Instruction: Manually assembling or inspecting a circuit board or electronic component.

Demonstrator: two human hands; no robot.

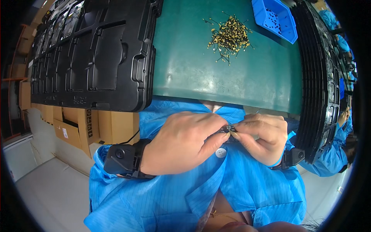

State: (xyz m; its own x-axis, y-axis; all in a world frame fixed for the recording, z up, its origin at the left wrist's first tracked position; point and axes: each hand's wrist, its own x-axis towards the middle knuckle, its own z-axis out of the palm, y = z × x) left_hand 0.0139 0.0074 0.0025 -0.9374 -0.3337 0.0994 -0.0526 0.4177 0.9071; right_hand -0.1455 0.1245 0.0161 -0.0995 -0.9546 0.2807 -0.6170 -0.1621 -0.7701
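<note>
My left hand [185,141] and my right hand [264,135] meet in front of my chest, just off the near edge of the green mat. Between their fingertips is a small dark part with fine light detail [228,128], perhaps a little circuit board. Thumb and forefinger of each hand pinch it from opposite sides. The fingers cover most of it, so its full shape cannot be made out. Beyond the hands, a loose pile of short black cables with gold-coloured ends [230,37] lies on the mat.
A green mat [185,73] covers the table. Blue bin [276,19] with small black pieces stands at the far right. Black moulded trays [104,58] are at the left; another tray stack [315,77] rises at the right. Cardboard boxes [77,127] sit lower left. Blue-sleeved people [332,154] are at far right.
</note>
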